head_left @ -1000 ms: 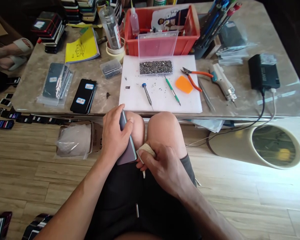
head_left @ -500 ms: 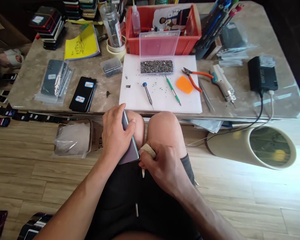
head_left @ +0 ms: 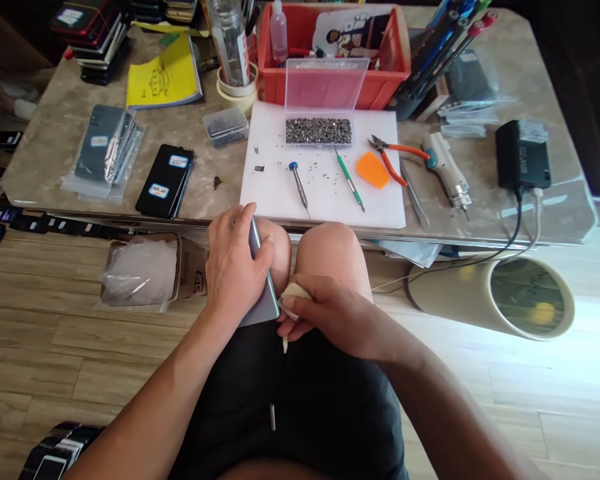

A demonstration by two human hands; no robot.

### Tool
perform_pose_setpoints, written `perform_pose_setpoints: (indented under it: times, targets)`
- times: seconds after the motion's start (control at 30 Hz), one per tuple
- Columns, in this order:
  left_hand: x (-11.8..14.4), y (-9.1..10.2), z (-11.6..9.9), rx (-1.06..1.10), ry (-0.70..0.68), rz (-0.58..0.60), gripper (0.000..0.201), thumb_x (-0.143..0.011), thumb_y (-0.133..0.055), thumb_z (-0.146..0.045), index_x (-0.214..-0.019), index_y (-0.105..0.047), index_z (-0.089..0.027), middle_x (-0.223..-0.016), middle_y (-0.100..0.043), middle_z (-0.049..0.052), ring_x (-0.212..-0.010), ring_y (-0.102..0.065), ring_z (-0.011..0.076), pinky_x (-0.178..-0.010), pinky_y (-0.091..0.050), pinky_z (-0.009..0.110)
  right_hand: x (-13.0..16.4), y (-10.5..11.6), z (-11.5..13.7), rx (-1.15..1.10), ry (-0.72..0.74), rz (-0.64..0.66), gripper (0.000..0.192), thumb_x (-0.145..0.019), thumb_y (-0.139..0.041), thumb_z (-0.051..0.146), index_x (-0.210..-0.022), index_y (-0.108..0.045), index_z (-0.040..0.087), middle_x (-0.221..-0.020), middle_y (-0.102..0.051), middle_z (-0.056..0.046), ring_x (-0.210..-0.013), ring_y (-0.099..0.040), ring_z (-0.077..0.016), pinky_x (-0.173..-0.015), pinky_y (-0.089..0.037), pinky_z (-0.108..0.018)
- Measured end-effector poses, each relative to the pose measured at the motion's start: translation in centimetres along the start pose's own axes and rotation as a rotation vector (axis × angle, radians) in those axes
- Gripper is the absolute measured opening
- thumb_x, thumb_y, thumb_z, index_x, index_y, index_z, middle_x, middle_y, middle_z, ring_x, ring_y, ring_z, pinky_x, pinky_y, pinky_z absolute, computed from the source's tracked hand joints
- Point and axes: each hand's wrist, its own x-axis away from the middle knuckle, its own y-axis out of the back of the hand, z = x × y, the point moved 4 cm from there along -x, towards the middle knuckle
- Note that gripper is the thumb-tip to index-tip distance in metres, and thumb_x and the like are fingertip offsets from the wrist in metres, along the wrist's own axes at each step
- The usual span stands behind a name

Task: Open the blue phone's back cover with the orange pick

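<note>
My left hand (head_left: 237,263) is closed around a grey smartphone (head_left: 263,308), which rests tilted on my left thigh with its lower corner toward my right hand. My right hand (head_left: 320,310) is closed on a crumpled, off-white piece of cloth or tissue (head_left: 294,293). That piece touches or nearly touches the phone's lower right edge, and a narrow pale end pokes out below my fingers. Whether anything else is inside the wad is hidden. On the table in front lies a white foam mat (head_left: 275,200) with a blue-capped screwdriver (head_left: 299,187) and a green-handled tool (head_left: 350,181).
An open clear box of screws (head_left: 319,131) stands before a red bin (head_left: 397,50). Orange-handled cutters (head_left: 397,157), an electric screwdriver (head_left: 447,170) and a black charger (head_left: 523,157) lie to the right. Bagged phones (head_left: 103,147) and black phones (head_left: 165,180) lie left.
My right hand has turned a little at the wrist, its forearm swinging outward, with the cloth still at the phone's edge. The left hand keeps its hold. The view has shifted slightly.
</note>
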Motion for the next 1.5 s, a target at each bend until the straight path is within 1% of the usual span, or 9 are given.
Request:
perform_pose_setpoints:
  times: [0.17, 0.3, 0.53, 0.73, 0.83, 1.0, 1.2, 1.37, 1.5]
  targets:
    - [0.0, 0.2, 0.2, 0.042, -0.016, -0.003, 0.056, -0.099, -0.059, -0.03, -0.153, -0.063, -0.016, -0.155, -0.065, 0.017, -0.146, -0.054, 0.036, -0.129, -0.04, 0.056, -1.0, 0.3, 0.5, -0.086, -0.047, 0.162, 0.021, -0.103, -0.071, 0.031, -0.087, -0.066, 0.019, -0.086, -0.079, -0.001, -0.082, -0.081, -0.0142, -0.077, -0.068, -0.024]
    - [0.0, 0.3, 0.3, 0.056, -0.016, -0.003, 0.054, -0.099, -0.059, -0.03, -0.151, -0.064, -0.02, -0.155, -0.066, 0.014, -0.145, -0.055, 0.0344, -0.128, -0.042, 0.054, -1.5, 0.3, 0.7, -0.064, -0.053, 0.218, 0.023, -0.103, -0.074, 0.034, -0.088, -0.065, 0.019, -0.087, -0.078, -0.001, -0.083, -0.082, -0.015, -0.079, -0.069, -0.027]
    - [0.2, 0.0, 0.2, 0.062, -0.012, -0.03, 0.05, -0.099, -0.058, -0.029, -0.149, -0.065, -0.024, -0.153, -0.067, 0.011, -0.146, -0.056, 0.034, -0.129, -0.042, 0.055, -1.4, 0.1, 0.2, -0.051, -0.034, 0.232, 0.033, -0.098, -0.081, 0.046, -0.088, -0.065, 0.019, -0.091, -0.078, -0.001, -0.083, -0.081, -0.0158, -0.078, -0.069, -0.028]
    - [0.3, -0.2, 0.0, 0.07, 0.006, -0.022, 0.051, -0.099, -0.058, -0.027, -0.149, -0.065, -0.022, -0.149, -0.067, 0.015, -0.145, -0.055, 0.0363, -0.13, -0.041, 0.06, -0.8, -0.2, -0.1, -0.057, -0.042, 0.205, 0.029, -0.102, -0.077, 0.04, -0.087, -0.063, 0.019, -0.09, -0.078, -0.001, -0.08, -0.081, -0.0146, -0.076, -0.069, -0.026]
    - [0.4, -0.2, -0.1, 0.052, 0.013, -0.014, 0.052, -0.099, -0.058, -0.026, -0.15, -0.066, -0.02, -0.145, -0.067, 0.017, -0.143, -0.056, 0.038, -0.128, -0.042, 0.062, -0.4, -0.6, -0.5, -0.066, -0.06, 0.169, 0.026, -0.106, -0.071, 0.034, -0.087, -0.062, 0.019, -0.09, -0.078, -0.001, -0.078, -0.081, -0.0134, -0.074, -0.068, -0.025]
    - [0.5, -0.3, -0.1, 0.032, 0.037, -0.038, 0.051, -0.097, -0.061, -0.026, -0.148, -0.068, -0.025, -0.139, -0.067, 0.015, -0.138, -0.058, 0.0369, -0.126, -0.045, 0.061, 0.3, -1.6, -1.3, -0.13, -0.047, 0.079, 0.025, -0.105, -0.071, 0.036, -0.088, -0.063, 0.019, -0.09, -0.077, -0.001, -0.076, -0.079, -0.0131, -0.071, -0.067, -0.024]
    - [0.5, 0.0, -0.5, -0.051, 0.056, 0.0, 0.054, -0.099, -0.062, -0.025, -0.152, -0.066, -0.018, -0.14, -0.064, 0.019, -0.138, -0.06, 0.04, -0.119, -0.051, 0.062, 1.0, -2.9, -2.2, -0.134, 0.009, -0.077, 0.023, -0.109, -0.062, 0.033, -0.09, -0.059, 0.019, -0.092, -0.075, -0.002, -0.079, -0.078, -0.0131, -0.071, -0.068, -0.026]
    - [0.7, 0.3, -1.3, -0.136, 0.092, 0.029, 0.052, -0.102, -0.06, -0.024, -0.154, -0.066, -0.021, -0.142, -0.062, 0.018, -0.138, -0.061, 0.0375, -0.104, -0.061, 0.053, 1.2, -4.8, -3.6, -0.138, 0.106, -0.241, 0.024, -0.107, -0.06, 0.04, -0.092, -0.057, 0.021, -0.091, -0.071, -0.001, -0.079, -0.079, -0.0154, -0.065, -0.067, -0.026]
    - [0.7, 0.2, -1.4, -0.179, 0.095, 0.015, 0.053, -0.104, -0.059, -0.027, -0.156, -0.064, -0.022, -0.141, -0.061, 0.018, -0.139, -0.06, 0.0372, -0.101, -0.061, 0.05, 0.9, -5.6, -4.5, -0.183, 0.173, -0.372, 0.023, -0.109, -0.056, 0.038, -0.093, -0.056, 0.021, -0.09, -0.072, -0.001, -0.08, -0.081, -0.0161, -0.069, -0.068, -0.027]
